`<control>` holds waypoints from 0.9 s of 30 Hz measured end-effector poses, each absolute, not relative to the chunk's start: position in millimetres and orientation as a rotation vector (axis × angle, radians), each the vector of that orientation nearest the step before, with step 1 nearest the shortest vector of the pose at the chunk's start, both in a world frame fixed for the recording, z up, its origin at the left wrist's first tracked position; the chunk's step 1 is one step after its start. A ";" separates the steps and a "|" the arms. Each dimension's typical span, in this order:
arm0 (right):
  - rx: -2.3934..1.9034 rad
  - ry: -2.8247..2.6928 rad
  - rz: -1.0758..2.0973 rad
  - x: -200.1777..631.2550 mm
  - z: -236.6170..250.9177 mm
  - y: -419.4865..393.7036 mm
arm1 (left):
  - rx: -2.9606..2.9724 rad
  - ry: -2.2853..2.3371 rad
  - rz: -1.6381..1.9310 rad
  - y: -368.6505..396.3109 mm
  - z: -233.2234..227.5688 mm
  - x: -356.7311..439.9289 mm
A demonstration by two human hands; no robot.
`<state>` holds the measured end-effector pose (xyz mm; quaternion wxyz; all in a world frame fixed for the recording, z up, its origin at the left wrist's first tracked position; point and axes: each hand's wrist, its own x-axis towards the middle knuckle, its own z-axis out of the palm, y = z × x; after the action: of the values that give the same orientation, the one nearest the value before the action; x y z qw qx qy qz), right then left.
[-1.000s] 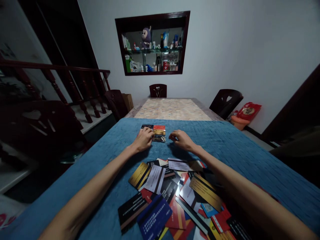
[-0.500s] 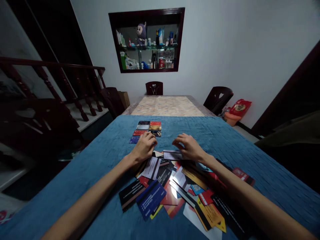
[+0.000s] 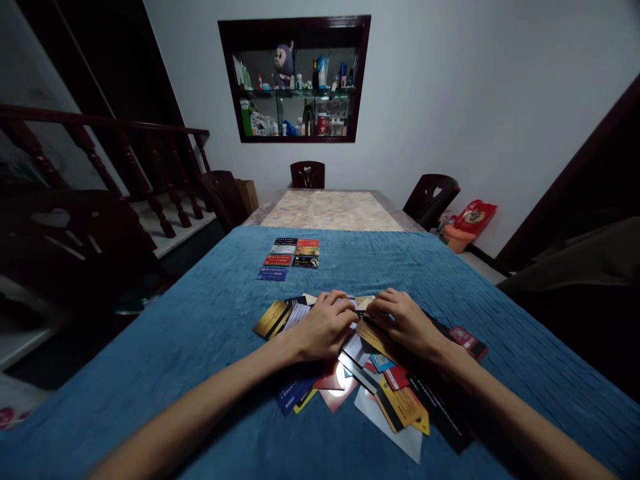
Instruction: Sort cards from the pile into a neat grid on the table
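Left hand (image 3: 327, 328), right hand (image 3: 404, 323): curled over piled cards (image 3: 364, 375); cannot tell whether either grip pinches. Cards overlap; dragging one could scatter others.

A home's dining area: long table (image 3: 330, 211), heart-cutout chairs (image 3: 425, 197), wooden banister (image 3: 100, 121), wall cabinet (image 3: 295, 27) with plush toy (image 3: 284, 63).

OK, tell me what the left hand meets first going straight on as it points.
Most likely the right hand, which faces the left hand across a small gap. Depth is unclear, though, so the card pile beneath might be brushed sooner.
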<state>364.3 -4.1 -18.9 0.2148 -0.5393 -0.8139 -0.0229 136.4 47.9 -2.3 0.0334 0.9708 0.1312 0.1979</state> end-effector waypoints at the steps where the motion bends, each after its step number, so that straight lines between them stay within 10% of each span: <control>1: -1.490 -2.257 -0.061 363.8 -20.2 -5.1 | 2.992 0.401 0.598 46.0 -2.6 137.6; 27: -1.701 -2.395 0.088 321.8 -0.8 29.8 | 2.987 0.752 0.446 82.5 -12.2 114.3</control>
<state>321.8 29.8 -0.8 0.1011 -0.5757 -0.8108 0.0297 114.3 82.5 -12.2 0.0146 0.9596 0.2417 0.1433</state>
